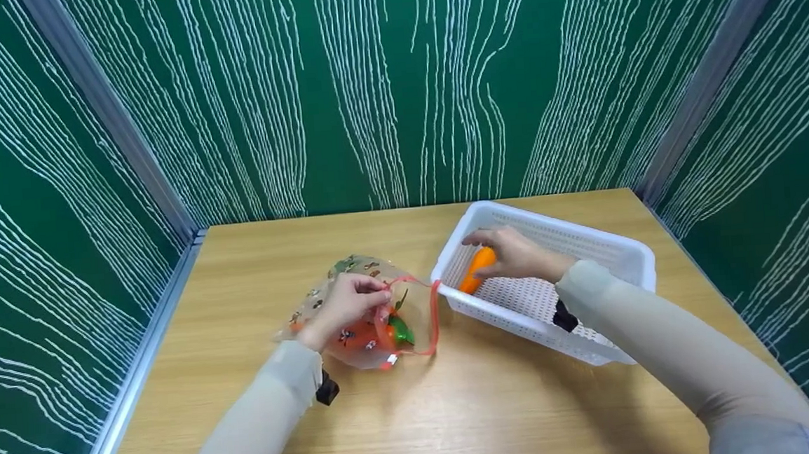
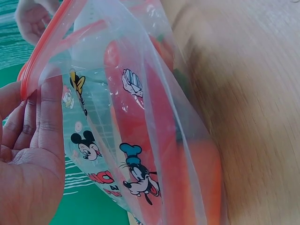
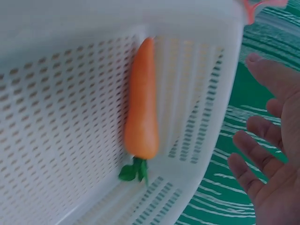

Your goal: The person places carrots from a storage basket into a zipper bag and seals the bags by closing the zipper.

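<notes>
My left hand [image 1: 349,304] pinches the red zip edge of a clear plastic zip bag [image 2: 161,89] printed with cartoon figures. The bag lies on the table with its mouth spread toward the basket. Through its film show a long red thing [image 2: 126,93], an orange thing [image 2: 201,178] and a green piece [image 1: 400,331]. An orange toy carrot [image 3: 143,103] with green leaves lies inside the white basket [image 1: 573,227], along its left end. Over that end reaches my right hand [image 1: 515,252]; in the right wrist view its fingers are spread, apart from the carrot.
The perforated basket stands angled at the right of the wooden table [image 1: 416,423]. A red corner of the bag's mouth overlaps the basket's near left rim in the head view. Green walls [image 1: 397,101] with white lines and metal posts [image 1: 704,75] enclose the table.
</notes>
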{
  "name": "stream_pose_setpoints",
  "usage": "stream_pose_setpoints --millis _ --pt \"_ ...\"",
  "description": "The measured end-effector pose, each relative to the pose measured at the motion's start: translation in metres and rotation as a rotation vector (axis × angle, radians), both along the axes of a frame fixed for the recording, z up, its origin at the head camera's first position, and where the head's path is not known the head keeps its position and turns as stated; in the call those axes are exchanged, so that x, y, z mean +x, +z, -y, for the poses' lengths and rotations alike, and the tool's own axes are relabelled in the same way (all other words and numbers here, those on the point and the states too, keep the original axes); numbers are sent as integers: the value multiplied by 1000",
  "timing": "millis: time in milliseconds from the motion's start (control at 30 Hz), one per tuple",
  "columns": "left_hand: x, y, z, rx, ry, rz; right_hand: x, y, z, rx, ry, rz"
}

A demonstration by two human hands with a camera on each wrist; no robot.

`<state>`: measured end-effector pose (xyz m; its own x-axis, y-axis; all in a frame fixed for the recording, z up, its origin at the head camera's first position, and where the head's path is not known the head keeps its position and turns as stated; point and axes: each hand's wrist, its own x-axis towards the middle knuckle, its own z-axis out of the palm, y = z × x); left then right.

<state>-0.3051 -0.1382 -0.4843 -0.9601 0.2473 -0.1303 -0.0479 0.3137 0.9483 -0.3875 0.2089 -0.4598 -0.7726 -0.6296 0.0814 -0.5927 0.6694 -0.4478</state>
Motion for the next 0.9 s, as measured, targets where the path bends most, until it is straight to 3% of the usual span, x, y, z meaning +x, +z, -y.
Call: stream_pose_setpoints --millis 433,667,900 --pt "-1 -1 -1 -7 16 6 -20 -22 -14 177 -25 120" --pt "-2 -3 1 7 13 -20 -33 -36 -14 260 24 68" --pt "-2 -3 2 18 13 -20 -38 -43 -10 341 -31 119"
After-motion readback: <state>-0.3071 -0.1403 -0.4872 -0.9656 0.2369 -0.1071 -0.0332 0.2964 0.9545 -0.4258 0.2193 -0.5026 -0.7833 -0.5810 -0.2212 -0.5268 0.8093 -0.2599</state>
